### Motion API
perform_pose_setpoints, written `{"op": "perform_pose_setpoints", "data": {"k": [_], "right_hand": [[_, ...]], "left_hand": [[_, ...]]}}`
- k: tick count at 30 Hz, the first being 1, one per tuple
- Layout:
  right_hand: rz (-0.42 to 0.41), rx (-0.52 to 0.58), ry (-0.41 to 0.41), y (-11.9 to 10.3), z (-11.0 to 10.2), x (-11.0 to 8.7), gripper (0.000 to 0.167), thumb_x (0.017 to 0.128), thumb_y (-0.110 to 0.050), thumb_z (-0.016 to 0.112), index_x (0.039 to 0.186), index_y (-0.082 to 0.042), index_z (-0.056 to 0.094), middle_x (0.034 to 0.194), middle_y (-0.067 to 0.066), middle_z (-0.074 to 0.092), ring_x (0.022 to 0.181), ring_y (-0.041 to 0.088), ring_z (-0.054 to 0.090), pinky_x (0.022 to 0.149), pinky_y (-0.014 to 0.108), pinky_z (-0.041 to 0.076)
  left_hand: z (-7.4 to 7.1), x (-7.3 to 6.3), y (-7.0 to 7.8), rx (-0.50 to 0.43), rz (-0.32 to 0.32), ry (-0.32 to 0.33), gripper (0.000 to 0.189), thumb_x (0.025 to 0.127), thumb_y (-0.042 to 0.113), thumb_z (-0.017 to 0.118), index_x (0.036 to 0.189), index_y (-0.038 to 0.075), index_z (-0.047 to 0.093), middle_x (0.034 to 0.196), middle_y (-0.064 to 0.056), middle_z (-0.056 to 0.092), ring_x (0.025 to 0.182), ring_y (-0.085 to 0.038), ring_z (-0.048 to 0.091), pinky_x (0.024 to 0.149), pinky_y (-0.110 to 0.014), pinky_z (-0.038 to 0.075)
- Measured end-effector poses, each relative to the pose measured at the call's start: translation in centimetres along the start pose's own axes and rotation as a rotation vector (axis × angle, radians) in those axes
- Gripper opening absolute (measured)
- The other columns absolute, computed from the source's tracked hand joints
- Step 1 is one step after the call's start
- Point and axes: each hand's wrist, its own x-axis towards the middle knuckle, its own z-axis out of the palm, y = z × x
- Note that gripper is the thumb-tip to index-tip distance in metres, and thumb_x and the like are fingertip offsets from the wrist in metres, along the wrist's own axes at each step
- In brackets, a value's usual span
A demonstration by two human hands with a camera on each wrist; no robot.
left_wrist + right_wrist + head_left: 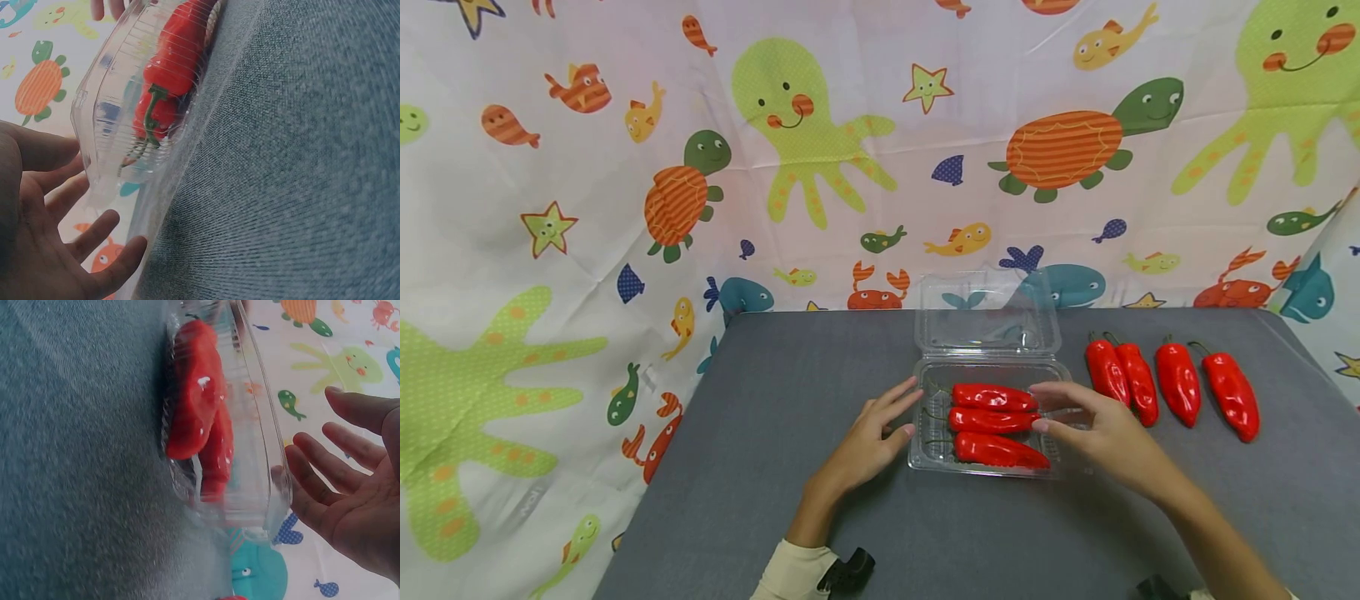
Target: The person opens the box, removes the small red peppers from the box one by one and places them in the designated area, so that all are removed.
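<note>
A clear plastic clamshell box [931, 457] lies on the table with its lid [951, 329] raised at the back. Three red peppers [1000, 450] lie crosswise in it, one above the other as seen from the head, stems to the left. My left hand [868, 446] is at the box's left side, fingers spread and loosely bent; in the left wrist view the thumb [53, 150] is by the rim. Over the right rim is my right hand [1101, 429], its fingers relaxed. In the right wrist view the fingertips [297, 453] are close beside the clear wall, with nothing gripped.
Several more red peppers [1178, 383] lie to the right of the box, stems pointing away. Grey cloth [790, 375] covers the table. Behind and to the left hangs a white curtain [865, 83] printed with sea animals.
</note>
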Motion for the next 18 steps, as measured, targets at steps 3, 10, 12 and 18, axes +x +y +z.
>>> {"op": "perform_pose_setpoints", "data": {"k": [3, 10, 12, 18], "right_hand": [[0.014, 0.020, -0.021, 0.0, 0.3, 0.1, 0.054, 0.095, -0.027, 0.080, 0.142, -0.006, 0.063, 0.137, 0.016, 0.068, 0.117, 0.040, 0.070, 0.082, 0.023, 0.059], [0.054, 0.027, -0.096, -0.2, 1.0, 0.7, 0.056, 0.095, -0.031, 0.080, 0.143, -0.009, 0.063, 0.139, 0.013, 0.068, 0.119, 0.036, 0.067, 0.084, 0.033, 0.062], [0.052, 0.027, -0.128, -0.2, 1.2, 0.8, 0.056, 0.095, -0.032, 0.080, 0.143, -0.010, 0.063, 0.137, 0.012, 0.069, 0.120, 0.035, 0.066, 0.085, 0.032, 0.062], [0.019, 0.055, -0.212, 0.1, 1.9, 1.1, 0.053, 0.096, -0.030, 0.079, 0.143, -0.010, 0.063, 0.132, 0.011, 0.072, 0.119, 0.032, 0.067, 0.090, 0.027, 0.058]], "left_hand": [[0.0, 0.0, 0.0, -0.001, -0.002, 0.002, 0.057, 0.105, 0.019, 0.060, 0.161, 0.020, 0.048, 0.173, 0.013, 0.031, 0.142, -0.023, 0.040, 0.110, -0.055, 0.047], [0.0, 0.0, 0.1, -0.003, -0.009, 0.004, 0.057, 0.105, 0.019, 0.060, 0.161, 0.020, 0.049, 0.173, 0.015, 0.031, 0.142, -0.021, 0.040, 0.111, -0.054, 0.046], [0.0, 0.0, 0.1, -0.004, -0.008, 0.004, 0.057, 0.105, 0.019, 0.060, 0.161, 0.020, 0.049, 0.173, 0.015, 0.031, 0.142, -0.021, 0.040, 0.111, -0.054, 0.046], [0.0, 0.0, 0.0, -0.003, -0.005, 0.005, 0.057, 0.105, 0.019, 0.060, 0.161, 0.020, 0.049, 0.172, 0.015, 0.031, 0.140, -0.021, 0.041, 0.110, -0.053, 0.047]]}}
